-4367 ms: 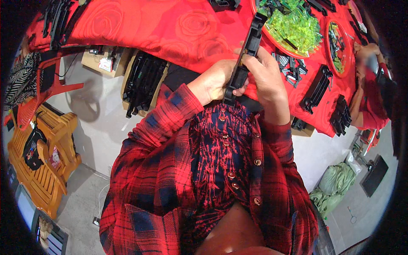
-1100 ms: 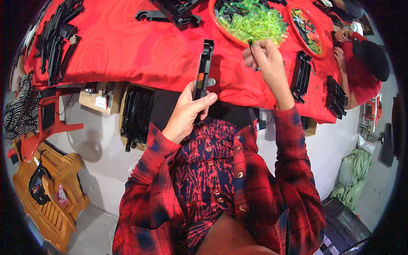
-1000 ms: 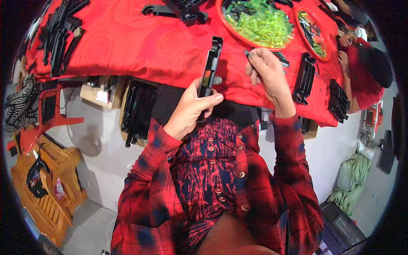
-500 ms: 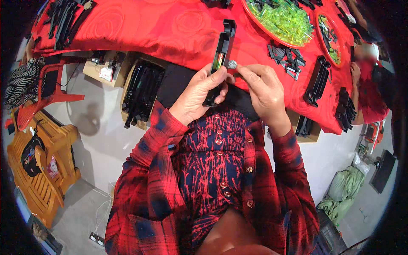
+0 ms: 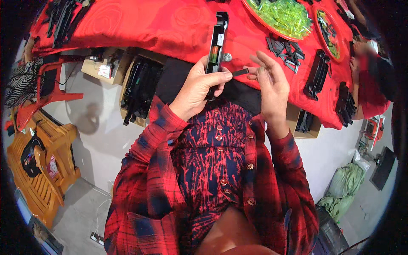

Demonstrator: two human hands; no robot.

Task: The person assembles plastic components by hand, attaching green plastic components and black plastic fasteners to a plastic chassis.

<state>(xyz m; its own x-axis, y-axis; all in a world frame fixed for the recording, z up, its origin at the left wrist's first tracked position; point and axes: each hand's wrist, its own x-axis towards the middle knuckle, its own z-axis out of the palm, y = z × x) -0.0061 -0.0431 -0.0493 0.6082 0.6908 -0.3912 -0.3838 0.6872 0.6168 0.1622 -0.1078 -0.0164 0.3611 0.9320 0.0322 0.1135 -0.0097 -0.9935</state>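
My left hand (image 5: 196, 87) is closed round a long, narrow black plastic housing (image 5: 218, 36), tilted upward over the table edge. A green and orange piece (image 5: 215, 54) shows inside its channel. Just beyond my left fingers is a round silvery patterned thing (image 5: 227, 57); how it is attached is hidden. Close by, my right hand (image 5: 272, 83) has a small black strip (image 5: 240, 72) at its fingertips, its other fingers loosely raised. The strip's near end points to my left thumb.
Red cloth (image 5: 148, 25) covers the table. Beyond my right hand lie loose black strips (image 5: 287, 53), a red-rimmed basin (image 5: 272, 28) of clear yellow-green pieces and another black housing (image 5: 317, 74). A box of black parts (image 5: 140, 91) stands below left. Another person (image 5: 369, 80) sits at far right.
My right hand has drawn back to the right and its fingers have spread; the small black strip now shows. My left hand and the housing have shifted slightly left and the housing stands more upright.
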